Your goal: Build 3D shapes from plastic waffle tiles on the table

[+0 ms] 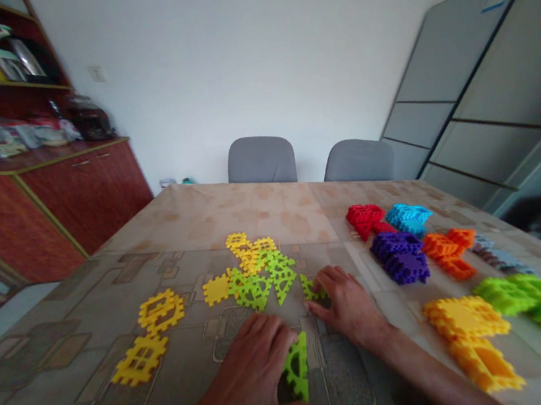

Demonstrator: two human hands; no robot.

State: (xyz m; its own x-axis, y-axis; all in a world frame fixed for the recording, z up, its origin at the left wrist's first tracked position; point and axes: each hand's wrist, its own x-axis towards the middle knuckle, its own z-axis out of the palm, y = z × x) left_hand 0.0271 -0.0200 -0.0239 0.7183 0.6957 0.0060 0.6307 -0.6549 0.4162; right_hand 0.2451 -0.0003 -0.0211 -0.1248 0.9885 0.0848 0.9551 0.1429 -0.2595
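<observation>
My left hand is closed around the edge of a green triangular interlocking tile low over the table's near side. Its thumb and fingers curve about the piece. Ahead and to the right, my right hand has its thumb and fingers pinched at another green triangular tile, which is partly hidden beneath the fingers. Just beyond both hands lies a loose heap of green tiles and yellow tiles. More yellow tiles lie flat to the left.
On the right stand stacks of tiles: red, blue, purple, orange, yellow and green. Two grey chairs are behind the table. A wooden cabinet stands left.
</observation>
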